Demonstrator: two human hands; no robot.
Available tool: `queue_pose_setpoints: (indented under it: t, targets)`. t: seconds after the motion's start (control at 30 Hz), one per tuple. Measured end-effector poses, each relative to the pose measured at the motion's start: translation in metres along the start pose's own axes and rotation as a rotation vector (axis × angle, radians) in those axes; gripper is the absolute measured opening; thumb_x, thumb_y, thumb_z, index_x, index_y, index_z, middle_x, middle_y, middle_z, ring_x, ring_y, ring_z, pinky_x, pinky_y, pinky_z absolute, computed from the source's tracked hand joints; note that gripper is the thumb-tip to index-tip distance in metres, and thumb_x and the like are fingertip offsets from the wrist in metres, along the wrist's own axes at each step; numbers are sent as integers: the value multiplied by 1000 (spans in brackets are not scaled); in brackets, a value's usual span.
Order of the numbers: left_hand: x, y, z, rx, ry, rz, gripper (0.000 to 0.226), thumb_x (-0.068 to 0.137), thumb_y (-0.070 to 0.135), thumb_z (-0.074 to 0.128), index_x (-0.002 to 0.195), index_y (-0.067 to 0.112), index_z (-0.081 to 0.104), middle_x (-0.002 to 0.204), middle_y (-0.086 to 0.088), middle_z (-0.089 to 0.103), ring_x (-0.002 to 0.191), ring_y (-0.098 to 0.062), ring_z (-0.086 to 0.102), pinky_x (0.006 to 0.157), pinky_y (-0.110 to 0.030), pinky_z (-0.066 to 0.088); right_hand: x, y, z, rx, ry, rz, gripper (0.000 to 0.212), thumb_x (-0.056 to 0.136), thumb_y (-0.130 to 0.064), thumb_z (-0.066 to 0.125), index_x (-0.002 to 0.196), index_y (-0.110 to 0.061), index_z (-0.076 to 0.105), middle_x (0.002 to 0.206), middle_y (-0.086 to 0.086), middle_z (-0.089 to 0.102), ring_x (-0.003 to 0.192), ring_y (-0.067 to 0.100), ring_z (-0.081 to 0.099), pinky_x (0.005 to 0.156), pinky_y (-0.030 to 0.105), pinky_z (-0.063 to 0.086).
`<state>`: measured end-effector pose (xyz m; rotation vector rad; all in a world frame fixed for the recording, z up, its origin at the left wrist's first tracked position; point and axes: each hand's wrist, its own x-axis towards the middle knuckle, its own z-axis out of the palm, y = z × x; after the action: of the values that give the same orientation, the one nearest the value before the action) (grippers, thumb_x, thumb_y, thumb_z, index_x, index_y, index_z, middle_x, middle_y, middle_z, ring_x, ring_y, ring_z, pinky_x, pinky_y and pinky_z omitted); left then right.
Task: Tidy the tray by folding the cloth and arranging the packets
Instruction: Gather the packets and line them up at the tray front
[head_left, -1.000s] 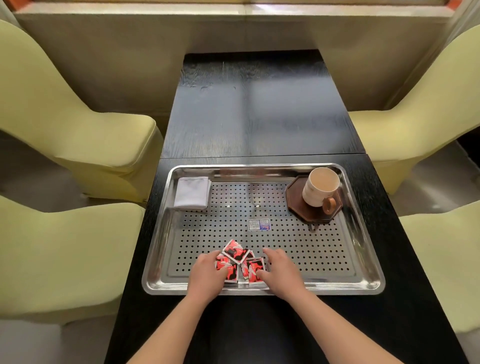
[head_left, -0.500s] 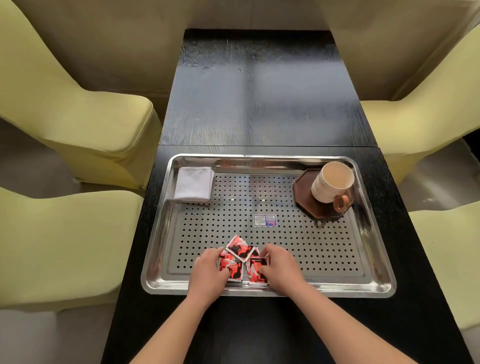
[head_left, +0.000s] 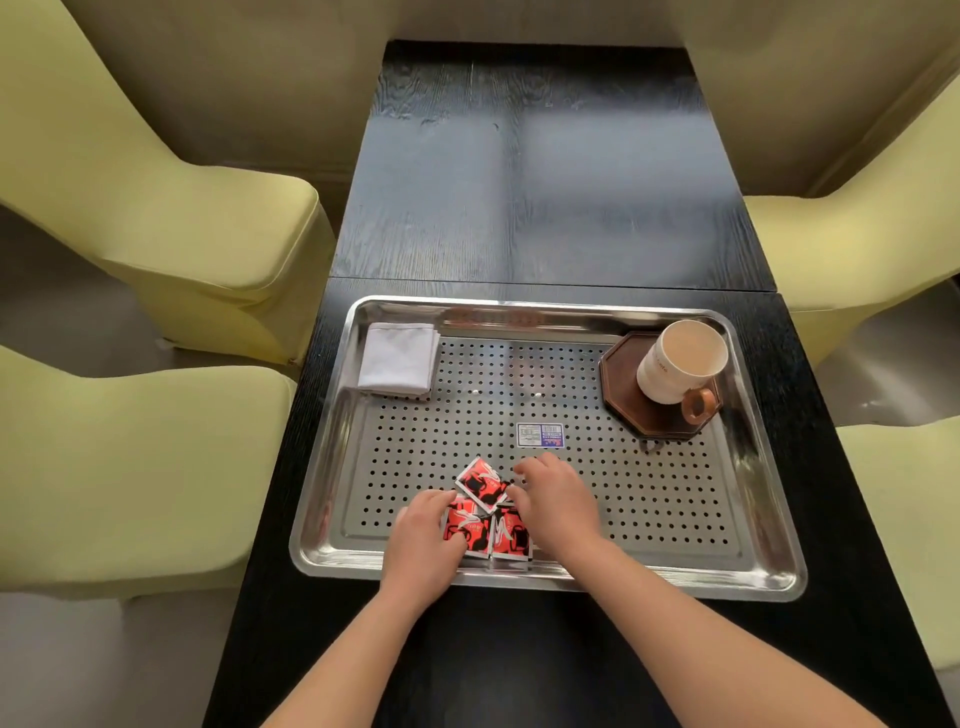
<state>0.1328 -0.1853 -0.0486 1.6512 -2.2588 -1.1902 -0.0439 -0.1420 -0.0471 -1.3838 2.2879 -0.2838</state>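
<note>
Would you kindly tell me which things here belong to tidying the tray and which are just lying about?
Job: perforated stainless-steel tray; folded white cloth; red-and-black square packets; left hand and right hand, both on the packets.
Lying about: cream ceramic mug; dark octagonal wooden coaster under it; small blue-and-white label; black wooden table; yellow-green chairs.

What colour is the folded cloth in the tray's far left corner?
Pale grey-white folded cloth, clearest in the head view.

The tray (head_left: 675, 582) lay on the table (head_left: 545, 182). Inside, the cloth (head_left: 397, 358) sat far left, the cup (head_left: 675, 364) on a coaster (head_left: 621, 395) far right, and the packets (head_left: 483, 514) at the front, between left hand (head_left: 423, 540) and right hand (head_left: 558, 499).
</note>
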Motion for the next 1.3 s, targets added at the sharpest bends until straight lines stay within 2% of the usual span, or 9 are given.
queue_pose_setpoints:
  t: [0.13, 0.33, 0.5, 0.7, 0.9, 0.97, 1.1, 1.2, 1.3]
  targets:
    - [0, 0, 1, 17, -13, -26, 54, 87, 15, 65, 139, 20, 54, 135, 9, 53, 125, -13, 45, 103, -26, 37, 22, -26, 6, -42, -100, -10, 46, 90, -50, 65, 125, -23, 57, 120, -1, 56, 115, 20, 52, 84, 36, 50]
    - [1, -3, 1, 11, -26, -31, 56, 89, 15, 65, 143, 20, 51, 140, 9, 50, 131, -12, 41, 107, -27, 35, 50, -36, 11, -109, -106, 55, 39, 85, -36, 75, 112, -18, 54, 108, 7, 63, 101, 28, 60, 76, 39, 53]
    - [3, -3, -1, -4, -28, -24, 55, 89, 13, 64, 143, 19, 51, 138, 9, 50, 129, -10, 42, 105, -25, 34, 61, 0, -7, 59, -61, 150, 44, 91, -24, 69, 130, -31, 52, 114, 3, 70, 90, 27, 65, 63, 30, 45]
    - [1, -2, -1, 6, -38, -17, 54, 89, 14, 64, 142, 18, 52, 137, 8, 50, 127, -11, 43, 105, -28, 39, 13, 59, -26, 161, -59, 313, 29, 89, -22, 71, 117, -24, 64, 111, 3, 72, 92, 21, 64, 80, 36, 54]
    - [3, -4, -3, 56, -114, 9, 68, 81, 18, 72, 145, 19, 49, 135, 9, 44, 123, -10, 43, 100, -24, 41, -37, 57, -10, -93, -48, 197, 36, 87, -44, 70, 118, -29, 62, 111, -6, 53, 100, 15, 50, 80, 30, 48]
    - [6, -3, -5, 133, -136, 34, 76, 79, 27, 76, 147, 22, 44, 135, 10, 41, 123, -11, 43, 98, -26, 43, -37, 47, -9, -91, -1, 97, 39, 87, -46, 69, 121, -31, 61, 122, -8, 52, 113, 14, 45, 89, 30, 47]
    - [16, 2, -11, 302, -168, 57, 91, 71, 48, 82, 148, 30, 38, 129, 7, 38, 119, -13, 43, 93, -33, 49, -26, 21, -7, -111, -115, -134, 56, 84, -54, 66, 135, -33, 54, 131, -10, 49, 124, 16, 38, 104, 36, 38]
    - [18, 3, -13, 408, -176, 147, 74, 71, 54, 80, 137, 37, 49, 115, 8, 40, 111, -13, 43, 87, -32, 48, -21, 11, -3, -129, -98, -168, 51, 83, -52, 67, 130, -32, 58, 122, -8, 51, 117, 17, 40, 98, 35, 41]
    - [18, 4, -9, 456, -148, 224, 54, 75, 49, 77, 124, 34, 59, 107, 9, 41, 103, -13, 42, 84, -28, 42, -17, 9, 1, -63, -57, -134, 44, 86, -45, 68, 127, -31, 61, 119, -9, 51, 116, 16, 40, 96, 33, 43]
